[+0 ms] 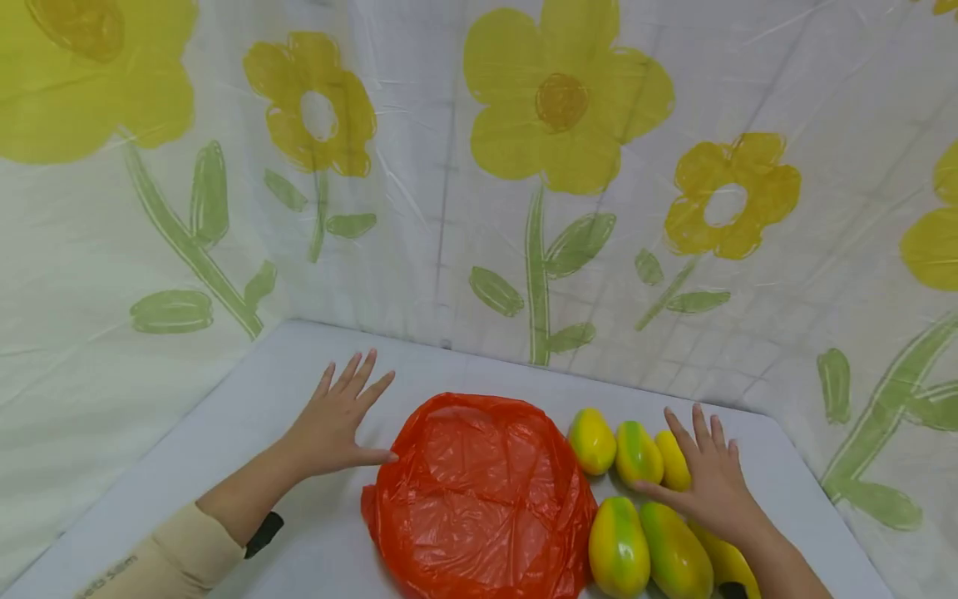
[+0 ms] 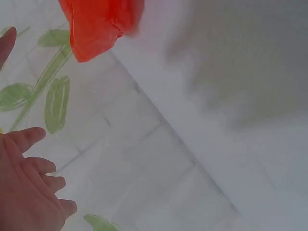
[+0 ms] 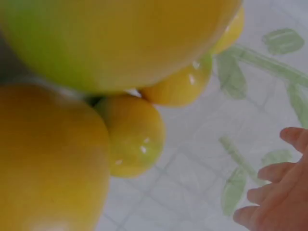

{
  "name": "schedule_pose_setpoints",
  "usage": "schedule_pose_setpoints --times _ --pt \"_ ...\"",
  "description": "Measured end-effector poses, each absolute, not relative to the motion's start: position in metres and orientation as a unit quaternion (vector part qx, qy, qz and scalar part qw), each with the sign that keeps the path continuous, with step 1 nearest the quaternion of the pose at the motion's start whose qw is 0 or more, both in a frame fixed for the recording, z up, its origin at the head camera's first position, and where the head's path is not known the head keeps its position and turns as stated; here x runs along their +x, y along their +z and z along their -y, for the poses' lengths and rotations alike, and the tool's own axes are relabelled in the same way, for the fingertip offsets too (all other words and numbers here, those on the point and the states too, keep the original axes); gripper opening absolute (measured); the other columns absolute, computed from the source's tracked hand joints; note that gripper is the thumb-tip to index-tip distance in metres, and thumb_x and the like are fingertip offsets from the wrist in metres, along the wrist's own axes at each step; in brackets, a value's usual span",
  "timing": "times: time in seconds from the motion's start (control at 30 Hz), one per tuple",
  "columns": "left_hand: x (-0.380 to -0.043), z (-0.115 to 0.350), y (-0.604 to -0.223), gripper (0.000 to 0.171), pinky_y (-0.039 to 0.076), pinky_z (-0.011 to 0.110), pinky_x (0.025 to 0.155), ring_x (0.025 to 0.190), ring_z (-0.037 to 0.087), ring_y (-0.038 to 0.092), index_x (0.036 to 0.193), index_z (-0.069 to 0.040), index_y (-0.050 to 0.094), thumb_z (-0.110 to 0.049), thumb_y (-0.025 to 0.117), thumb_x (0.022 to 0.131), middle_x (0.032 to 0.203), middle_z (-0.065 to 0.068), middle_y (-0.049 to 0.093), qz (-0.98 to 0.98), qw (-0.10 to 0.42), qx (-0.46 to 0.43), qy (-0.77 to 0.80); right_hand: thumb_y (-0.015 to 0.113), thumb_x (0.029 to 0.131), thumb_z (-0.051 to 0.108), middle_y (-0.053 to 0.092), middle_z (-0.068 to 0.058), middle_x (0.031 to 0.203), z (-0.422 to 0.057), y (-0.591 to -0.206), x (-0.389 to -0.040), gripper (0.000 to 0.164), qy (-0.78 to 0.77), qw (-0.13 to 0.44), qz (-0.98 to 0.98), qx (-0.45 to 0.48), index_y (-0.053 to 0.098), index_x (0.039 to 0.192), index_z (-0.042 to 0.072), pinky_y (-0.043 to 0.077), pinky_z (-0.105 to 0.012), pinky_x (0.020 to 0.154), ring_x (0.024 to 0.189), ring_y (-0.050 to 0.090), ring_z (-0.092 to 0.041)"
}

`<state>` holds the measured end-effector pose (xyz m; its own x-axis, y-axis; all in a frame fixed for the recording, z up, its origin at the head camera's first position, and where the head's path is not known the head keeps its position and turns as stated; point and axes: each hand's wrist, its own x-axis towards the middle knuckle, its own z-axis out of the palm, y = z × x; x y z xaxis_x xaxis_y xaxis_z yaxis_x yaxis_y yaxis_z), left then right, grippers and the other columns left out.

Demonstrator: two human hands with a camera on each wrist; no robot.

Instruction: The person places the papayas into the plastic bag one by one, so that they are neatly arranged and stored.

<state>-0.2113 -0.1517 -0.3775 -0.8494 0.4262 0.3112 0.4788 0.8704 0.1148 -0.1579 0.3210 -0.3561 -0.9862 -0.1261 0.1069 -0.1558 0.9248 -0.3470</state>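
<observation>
A red plastic bag [image 1: 486, 491] lies spread in a rounded shape on the white table, its middle sunken and its rim crumpled. To its left, my left hand [image 1: 337, 428] is spread with straight fingers, the thumb tip right at the bag's edge. In the left wrist view the same hand [image 2: 31, 185] holds nothing, and a corner of the bag shows at the top. Several glossy yellow fruits with green streaks [image 1: 619, 545], shaped like papayas or mangoes, sit right of the bag in two rows. Over their right end my right hand [image 1: 714, 482] is spread, partly covering them.
The white table [image 1: 299, 366] has its back edge and corners close to a hanging sheet [image 1: 419, 249] printed with yellow flowers. A dark band [image 1: 264, 534] shows at the left wrist. Fruits [image 3: 134, 139] fill much of the right wrist view.
</observation>
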Motion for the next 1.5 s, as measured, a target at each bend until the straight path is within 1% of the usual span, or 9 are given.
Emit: schedule_pose_setpoints --times 0.13,0.23,0.37,0.5,0.67,0.9,1.17,1.3,1.5 --pt "-0.207 0.145 -0.386 0.091 0.019 0.062 0.11 0.139 0.041 0.021 0.141 -0.007 0.038 -0.048 0.075 0.069 0.151 0.022 0.025 0.948 0.136 -0.215 -0.19 0.068 0.076 0.052 -0.008 -0.028 0.152 -0.311 -0.356 -0.147 0.101 0.221 0.011 0.974 0.046 0.012 0.15 0.011 0.007 -0.08 0.093 0.135 -0.011 -0.054" --pt "-0.202 0.139 -0.394 0.084 0.028 0.062 0.106 0.138 0.04 0.023 0.142 -0.009 0.038 -0.037 0.076 0.073 0.151 0.019 0.027 0.937 0.106 -0.178 -0.28 0.067 0.077 0.053 -0.003 -0.025 0.154 -0.301 -0.356 -0.138 0.099 0.245 -0.011 0.969 0.017 0.014 0.15 0.011 0.015 -0.08 0.09 0.137 -0.005 -0.052" --pt "-0.197 0.132 -0.403 0.078 0.036 0.06 0.1 0.138 0.038 0.026 0.144 -0.014 0.035 -0.033 0.073 0.078 0.152 0.014 0.028 0.912 0.046 -0.124 -0.388 0.066 0.076 0.057 0.002 -0.02 0.156 -0.287 -0.357 -0.128 0.101 0.286 -0.039 0.957 -0.026 0.013 0.15 0.014 0.019 -0.074 0.098 0.138 0.008 -0.049" --pt "-0.194 0.128 -0.409 0.076 0.036 0.059 0.102 0.138 0.038 0.027 0.144 -0.016 0.034 -0.035 0.071 0.08 0.151 0.012 0.031 0.884 -0.003 -0.088 -0.458 0.066 0.076 0.057 0.003 -0.018 0.156 -0.276 -0.363 -0.122 0.1 0.314 -0.061 0.946 -0.055 0.011 0.15 0.018 0.024 -0.07 0.101 0.137 0.015 -0.048" --pt "-0.194 0.121 -0.416 0.073 0.041 0.056 0.098 0.135 0.042 0.03 0.143 -0.014 0.036 -0.029 0.071 0.081 0.148 0.016 0.034 0.864 -0.037 -0.048 -0.5 0.067 0.076 0.054 0.005 -0.022 0.155 -0.264 -0.371 -0.114 0.099 0.314 -0.061 0.946 -0.057 0.012 0.15 0.018 0.029 -0.069 0.098 0.134 0.02 -0.05" --pt "-0.194 0.116 -0.426 0.071 0.046 0.054 0.093 0.128 0.048 0.037 0.14 -0.004 0.037 -0.023 0.071 0.08 0.142 0.026 0.037 0.858 -0.067 -0.041 -0.507 0.07 0.075 0.05 0.006 -0.019 0.156 -0.256 -0.386 -0.108 0.102 0.35 -0.064 0.933 -0.06 0.01 0.15 0.016 0.029 -0.067 0.1 0.135 0.021 -0.05" --pt "-0.194 0.113 -0.429 0.073 0.05 0.049 0.089 0.127 0.044 0.04 0.141 0.001 0.033 -0.018 0.071 0.08 0.141 0.026 0.04 0.859 -0.102 -0.033 -0.5 0.073 0.072 0.05 0.011 -0.018 0.155 -0.252 -0.398 -0.104 0.104 0.353 -0.057 0.931 -0.076 0.013 0.149 0.015 0.028 -0.068 0.101 0.135 0.02 -0.048" --pt "-0.196 0.113 -0.433 0.071 0.052 0.046 0.087 0.124 0.042 0.045 0.14 0.003 0.033 -0.015 0.069 0.082 0.139 0.025 0.042 0.862 -0.103 -0.036 -0.495 0.073 0.071 0.05 0.017 -0.017 0.154 -0.249 -0.401 -0.103 0.102 0.347 -0.045 0.934 -0.067 0.016 0.149 0.018 0.032 -0.067 0.099 0.135 0.024 -0.048" --pt "-0.198 0.113 -0.439 0.065 0.054 0.044 0.084 0.118 0.036 0.051 0.14 0.002 0.035 -0.008 0.065 0.083 0.136 0.022 0.046 0.865 -0.098 -0.038 -0.491 0.072 0.071 0.053 0.022 -0.015 0.152 -0.248 -0.404 -0.105 0.1 0.345 -0.042 0.936 -0.063 0.019 0.148 0.019 0.034 -0.065 0.099 0.134 0.028 -0.045"
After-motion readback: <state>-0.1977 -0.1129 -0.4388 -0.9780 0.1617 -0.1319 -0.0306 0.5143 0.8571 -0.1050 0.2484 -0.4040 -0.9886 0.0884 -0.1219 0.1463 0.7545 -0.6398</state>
